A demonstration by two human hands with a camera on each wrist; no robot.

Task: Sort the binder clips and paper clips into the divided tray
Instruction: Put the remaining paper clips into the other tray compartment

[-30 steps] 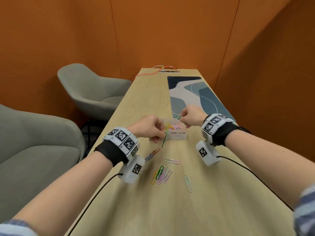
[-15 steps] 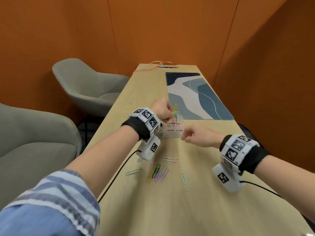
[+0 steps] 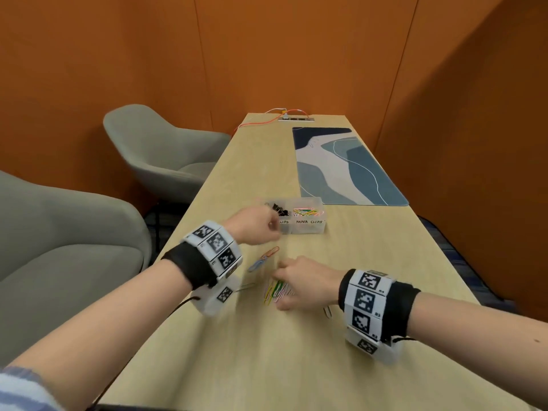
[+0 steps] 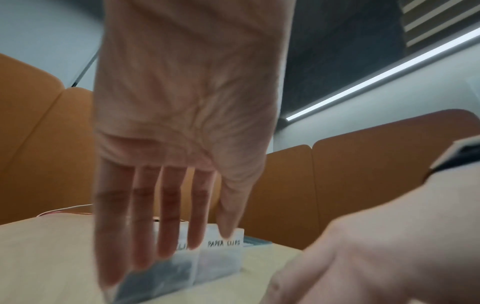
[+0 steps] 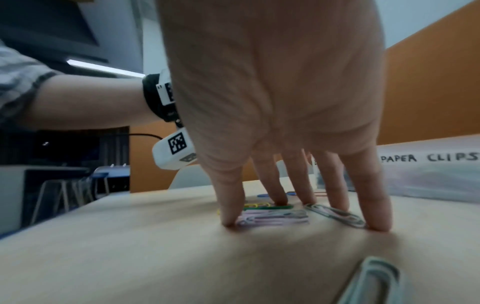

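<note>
The clear divided tray [image 3: 308,228] stands mid-table, with black binder clips [image 3: 280,209] in its left compartment and coloured paper clips [image 3: 305,212] in the right one labelled "PAPER CLIPS". My left hand [image 3: 274,232] hovers just in front of the tray's left end; in the left wrist view its fingers [image 4: 168,226] are straight and hold nothing. My right hand [image 3: 284,277] is set down on a loose pile of coloured paper clips [image 3: 274,290], its fingertips [image 5: 379,224] spread on the table around the pile [image 5: 272,218].
More loose clips lie about: a blue-and-orange pair [image 3: 264,259], a green one [image 3: 244,287], a pale one [image 5: 371,281] beside my right wrist. A blue patterned mat [image 3: 341,167] lies behind the tray. Grey chairs [image 3: 166,155] stand left of the table.
My left hand has let its paper clips go into the tray and drawn back toward me, empty. My right hand has moved from the tray's front down onto the loose pile.
</note>
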